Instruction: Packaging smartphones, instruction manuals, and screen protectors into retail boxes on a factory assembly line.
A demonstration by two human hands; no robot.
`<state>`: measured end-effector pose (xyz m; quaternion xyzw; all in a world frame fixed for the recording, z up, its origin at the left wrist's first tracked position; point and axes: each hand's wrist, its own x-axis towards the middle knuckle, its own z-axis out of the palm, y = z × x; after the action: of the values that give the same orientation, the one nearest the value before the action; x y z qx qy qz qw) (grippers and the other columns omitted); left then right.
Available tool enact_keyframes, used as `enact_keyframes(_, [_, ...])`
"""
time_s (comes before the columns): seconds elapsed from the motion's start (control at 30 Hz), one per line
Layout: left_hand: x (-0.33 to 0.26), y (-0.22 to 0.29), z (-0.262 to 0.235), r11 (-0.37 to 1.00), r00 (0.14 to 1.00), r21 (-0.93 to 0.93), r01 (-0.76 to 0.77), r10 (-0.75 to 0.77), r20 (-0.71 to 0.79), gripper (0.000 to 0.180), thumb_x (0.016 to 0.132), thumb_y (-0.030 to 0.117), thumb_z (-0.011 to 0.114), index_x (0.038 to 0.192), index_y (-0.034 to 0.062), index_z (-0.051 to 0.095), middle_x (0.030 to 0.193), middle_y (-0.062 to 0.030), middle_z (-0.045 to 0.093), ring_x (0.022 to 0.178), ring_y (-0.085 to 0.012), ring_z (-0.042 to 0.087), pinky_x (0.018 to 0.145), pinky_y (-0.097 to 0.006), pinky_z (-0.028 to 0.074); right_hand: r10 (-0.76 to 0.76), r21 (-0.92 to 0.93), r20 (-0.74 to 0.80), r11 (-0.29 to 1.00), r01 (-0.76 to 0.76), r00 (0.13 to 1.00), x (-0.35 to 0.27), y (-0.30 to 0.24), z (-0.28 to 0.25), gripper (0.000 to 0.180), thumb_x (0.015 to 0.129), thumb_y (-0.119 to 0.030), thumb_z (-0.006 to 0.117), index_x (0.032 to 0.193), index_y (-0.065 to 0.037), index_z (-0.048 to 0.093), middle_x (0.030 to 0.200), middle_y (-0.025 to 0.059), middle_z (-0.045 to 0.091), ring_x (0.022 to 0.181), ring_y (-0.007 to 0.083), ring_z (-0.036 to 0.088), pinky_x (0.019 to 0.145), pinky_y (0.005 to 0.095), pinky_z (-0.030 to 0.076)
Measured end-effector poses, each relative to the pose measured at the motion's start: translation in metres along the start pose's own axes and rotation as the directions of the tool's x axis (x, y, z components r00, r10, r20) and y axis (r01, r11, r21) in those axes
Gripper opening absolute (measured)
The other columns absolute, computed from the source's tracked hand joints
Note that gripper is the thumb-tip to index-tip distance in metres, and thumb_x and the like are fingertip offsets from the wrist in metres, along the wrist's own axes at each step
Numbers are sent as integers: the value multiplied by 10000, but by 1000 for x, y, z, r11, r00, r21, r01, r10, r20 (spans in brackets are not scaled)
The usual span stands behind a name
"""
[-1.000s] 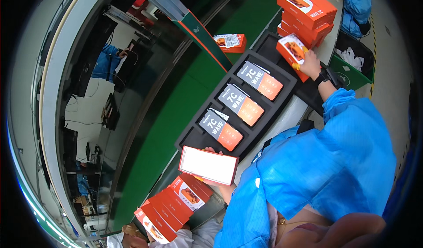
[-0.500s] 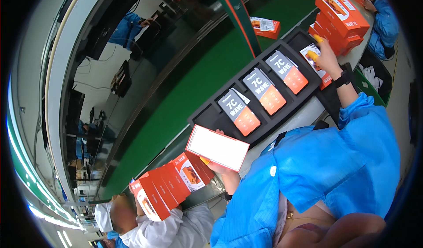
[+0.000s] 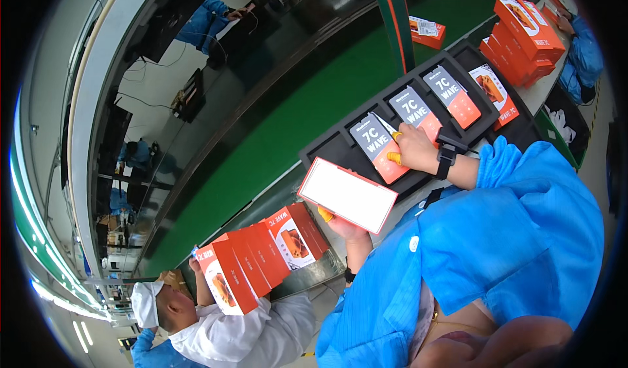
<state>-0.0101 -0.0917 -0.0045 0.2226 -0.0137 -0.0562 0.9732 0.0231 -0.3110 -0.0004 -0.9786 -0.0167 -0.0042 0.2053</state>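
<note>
Green belt [image 3: 261, 152]: sweeping from seven o'clock up towards one, right behind the work.
Black foam tray [image 3: 324, 151]: slanting out to two o'clock, three phones lying face up in its slots!
Left box stack [image 3: 245, 263]: orange boxes leaning at seven, a white-coated co-worker [image 3: 216, 335] beside them; one nudge there could set them sliding.
Right box stack [image 3: 517, 47]: far out at two, edges out of line; a stray elbow might topple it.
Open box half [image 3: 347, 194]: just off centre towards four, white face up, tilted, its corner close to the tray; a loose hold could let it drop onto the phones.
Left hand [image 3: 348, 229]: five o'clock, gripping that box half from beneath.
Right hand [image 3: 418, 151]: between two and three, fingers on the nearest phone [image 3: 371, 139]; whether they've closed, can't tell. 
Yellow finger cots [image 3: 393, 158]: right on that phone's edge; a slick film could make it slip.
</note>
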Motion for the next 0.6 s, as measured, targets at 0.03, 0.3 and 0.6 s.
enact_keyframes(0.03, [1,0,-2,989,998,139,-56,57,-1,630,944,533,370,1336,46,449,1267,-172,549,1140,-325,553,964,-436,462,44,66,25,997,-46,999,-1,0,1,481,787,-372,688,1029,39,626,1046,150,523,1019,313,515,848,434,413])
enact_keyframes(0.3, [1,1,2,998,1000,-54,19,-19,-9,604,949,498,353,1339,46,442,1282,-185,536,1151,-326,549,970,-442,457,162,495,-29,860,-127,986,1,8,7,470,825,-322,693,1078,55,574,1063,198,571,931,332,603,763,374,490])
enact_keyframes(0.6, [2,1,-12,999,998,-14,-42,43,49,543,960,424,365,1348,49,426,1323,-138,516,1202,-301,516,1011,-451,423,88,373,-59,926,-60,994,15,-2,4,370,891,-338,591,923,29,570,809,243,628,791,418,604,681,468,464])
